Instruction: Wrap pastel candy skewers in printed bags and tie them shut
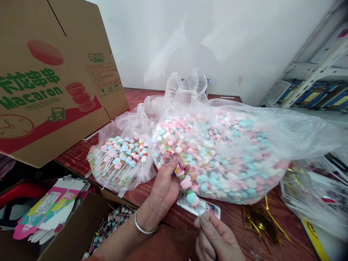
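A wrapped marshmallow skewer [187, 185] in pink, green and pale blue slants between my two hands. My left hand [167, 183], with a bangle at its wrist, is closed on its upper end, where a clear wrapper with bright print shows. Below the blue piece, my right hand [213, 233] pinches its lower end; the stick is mostly hidden by the fingers. Behind them lies a large clear bag [231, 152] full of loose pastel marshmallows. Left of that, finished marshmallow skewers [123, 150] on white sticks lie on a smaller clear plastic bag [146, 177].
A big brown carton [89, 83] stands at the left. Below it are flat printed cartons [51, 206] and an open box [67, 232] of small wrapped items. Gold twist ties [262, 221] and plastic packets [323, 192] lie at the right, near a metal shelf [307, 76].
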Motion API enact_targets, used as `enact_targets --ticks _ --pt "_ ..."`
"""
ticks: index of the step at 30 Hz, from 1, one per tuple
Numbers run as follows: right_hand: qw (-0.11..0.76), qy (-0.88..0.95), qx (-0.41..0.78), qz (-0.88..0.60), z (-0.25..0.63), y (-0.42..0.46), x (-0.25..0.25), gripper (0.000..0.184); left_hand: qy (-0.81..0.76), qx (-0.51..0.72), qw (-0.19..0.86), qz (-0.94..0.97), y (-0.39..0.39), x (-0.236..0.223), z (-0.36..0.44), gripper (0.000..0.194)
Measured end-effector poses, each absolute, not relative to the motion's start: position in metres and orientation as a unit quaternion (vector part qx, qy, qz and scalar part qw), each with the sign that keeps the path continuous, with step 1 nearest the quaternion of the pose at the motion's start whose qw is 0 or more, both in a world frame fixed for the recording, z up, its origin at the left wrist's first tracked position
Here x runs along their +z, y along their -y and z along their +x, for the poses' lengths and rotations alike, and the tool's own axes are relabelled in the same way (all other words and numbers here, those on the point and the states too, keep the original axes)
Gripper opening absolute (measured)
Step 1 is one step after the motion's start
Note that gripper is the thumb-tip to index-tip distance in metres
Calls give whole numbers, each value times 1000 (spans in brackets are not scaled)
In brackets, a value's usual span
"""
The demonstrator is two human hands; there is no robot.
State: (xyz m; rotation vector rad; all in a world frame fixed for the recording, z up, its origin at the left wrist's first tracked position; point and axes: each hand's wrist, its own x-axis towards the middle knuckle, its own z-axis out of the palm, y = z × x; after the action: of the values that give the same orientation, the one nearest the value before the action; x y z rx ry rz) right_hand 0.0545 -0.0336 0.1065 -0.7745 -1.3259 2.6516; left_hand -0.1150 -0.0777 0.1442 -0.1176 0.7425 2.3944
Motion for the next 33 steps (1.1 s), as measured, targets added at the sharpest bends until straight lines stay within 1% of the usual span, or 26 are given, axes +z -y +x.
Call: enact_targets --ticks 2,4,6,9,10,12,14,15,16,17,19,21,22,24,26,27,28,30,31,32,33 --pt "79 518 808 -270 56 34 105 48 -292 903 311 -47 75 145 -113 23" --pt "146 634 705 -282 58 32 104 44 -298 903 307 -44 73 146 -110 23" --pt "234 753 555 -263 60 26 102 32 -305 900 308 -39 72 146 -107 23" --pt "335 876 303 -171 59 13 101 10 -316 885 342 -22 73 146 -103 23" --pt "361 892 233 -138 58 9 101 7 -317 878 358 -15 73 146 -102 23" --pt "405 898 143 -91 57 3 102 13 -309 871 382 -11 73 145 -100 23" --pt "426 891 132 -83 57 2 103 17 -292 871 395 -24 73 144 -98 22" --pt "419 888 159 -97 57 3 104 15 -281 871 401 -34 72 143 -98 22" --pt "395 885 213 -124 58 4 105 9 -267 871 409 -44 72 142 -98 23" --pt "358 873 290 -161 59 6 107 5 -253 870 420 -52 72 141 -98 23" --pt "256 800 491 -233 59 10 110 23 -230 863 445 -64 71 139 -98 23" --pt "154 672 672 -270 58 13 112 38 -217 855 467 -57 72 139 -99 23" --pt "120 612 732 -274 57 14 112 41 -214 853 474 -49 72 139 -99 23" --pt "87 545 787 -276 55 14 111 43 -213 852 476 -34 72 141 -98 22" --pt "101 583 760 -269 54 15 107 41 -223 856 465 -36 71 142 -95 21" --pt "136 638 711 -262 53 15 104 39 -231 857 459 -42 70 143 -92 21" --pt "191 707 634 -248 52 15 101 35 -240 857 454 -47 68 142 -89 21" --pt "324 828 416 -193 50 14 95 23 -254 857 445 -51 65 140 -80 21" --pt "381 859 304 -157 48 13 93 16 -257 857 443 -51 64 139 -76 22" --pt "420 873 214 -124 46 12 91 10 -258 856 445 -51 63 136 -72 22" --pt "439 879 157 -99 45 11 90 8 -261 854 448 -49 62 134 -70 23"
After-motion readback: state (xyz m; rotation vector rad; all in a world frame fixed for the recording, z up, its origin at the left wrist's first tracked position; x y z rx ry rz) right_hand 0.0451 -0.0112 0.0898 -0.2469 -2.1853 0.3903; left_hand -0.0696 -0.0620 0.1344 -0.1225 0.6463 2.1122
